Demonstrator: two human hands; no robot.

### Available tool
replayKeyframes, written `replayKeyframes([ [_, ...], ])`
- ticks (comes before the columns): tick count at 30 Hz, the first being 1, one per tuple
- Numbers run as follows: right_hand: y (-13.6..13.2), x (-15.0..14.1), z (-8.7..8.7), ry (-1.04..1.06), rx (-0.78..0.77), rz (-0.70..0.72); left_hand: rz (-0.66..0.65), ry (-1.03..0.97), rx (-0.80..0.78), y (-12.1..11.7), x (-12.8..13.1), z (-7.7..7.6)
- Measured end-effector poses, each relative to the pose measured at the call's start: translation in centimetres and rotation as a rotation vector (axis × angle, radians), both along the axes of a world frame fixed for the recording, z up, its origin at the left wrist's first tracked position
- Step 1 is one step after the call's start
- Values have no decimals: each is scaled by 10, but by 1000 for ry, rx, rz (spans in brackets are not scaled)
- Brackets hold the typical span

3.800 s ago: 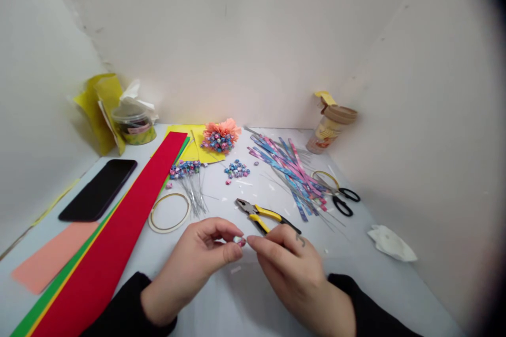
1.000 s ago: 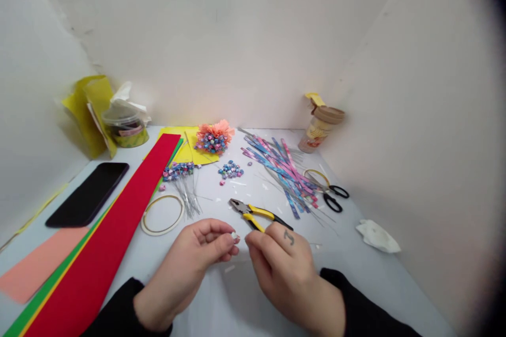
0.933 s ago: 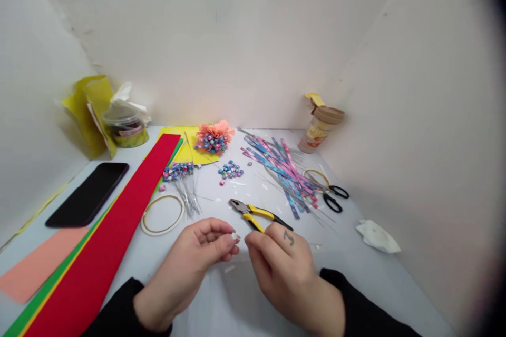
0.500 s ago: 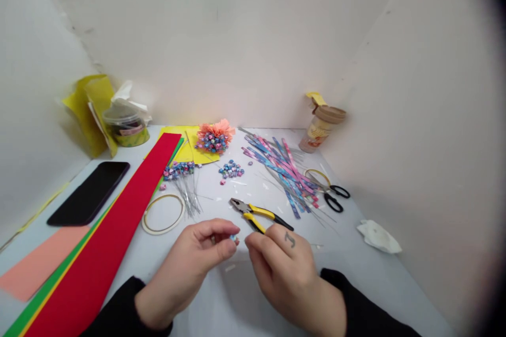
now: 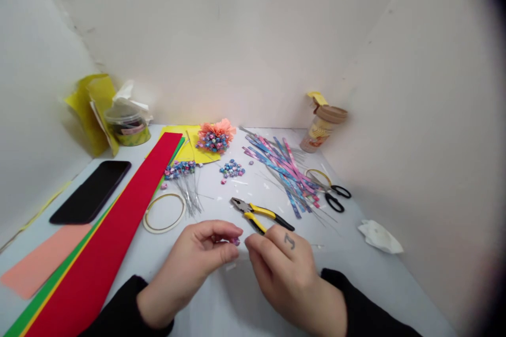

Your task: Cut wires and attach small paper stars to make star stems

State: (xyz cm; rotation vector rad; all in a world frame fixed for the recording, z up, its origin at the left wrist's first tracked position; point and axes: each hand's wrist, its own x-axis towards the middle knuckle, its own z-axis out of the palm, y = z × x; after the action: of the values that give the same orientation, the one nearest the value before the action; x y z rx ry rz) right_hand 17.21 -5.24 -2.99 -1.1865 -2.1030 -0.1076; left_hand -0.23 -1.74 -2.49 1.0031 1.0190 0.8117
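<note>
My left hand pinches a tiny pink and purple paper star between its fingertips, and the fingers hide most of it. My right hand sits just right of the star, with its curled fingers close to it. Those fingers hide whatever they may hold. Just above them lie yellow-and-black handled pliers, their handles almost touching my right fingers.
Ahead lie loose paper stars, wired stars, an orange paper flower, and blue-pink paper strips. Black scissors, a tape ring, a red foam sheet, and a black phone surround them.
My left fingers have rolled the star, so a pink-purple side shows instead of the pale side. The view has shifted slightly, and the pliers have stayed in place.
</note>
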Motion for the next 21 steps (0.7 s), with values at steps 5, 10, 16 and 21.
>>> replayKeyframes([
  [5, 0, -1, -1, 5, 1, -8, 4, -11, -24, -1, 0, 0],
  [10, 1, -1, 0, 21, 3, -19, 26, -53, -23, 0, 0, -2],
  [16, 1, -1, 2, 18, 17, -33, 7, -56, -12, 1, 1, -2],
  [21, 0, -1, 3, 16, 14, -21, 10, -90, -32, 0, 0, -2],
])
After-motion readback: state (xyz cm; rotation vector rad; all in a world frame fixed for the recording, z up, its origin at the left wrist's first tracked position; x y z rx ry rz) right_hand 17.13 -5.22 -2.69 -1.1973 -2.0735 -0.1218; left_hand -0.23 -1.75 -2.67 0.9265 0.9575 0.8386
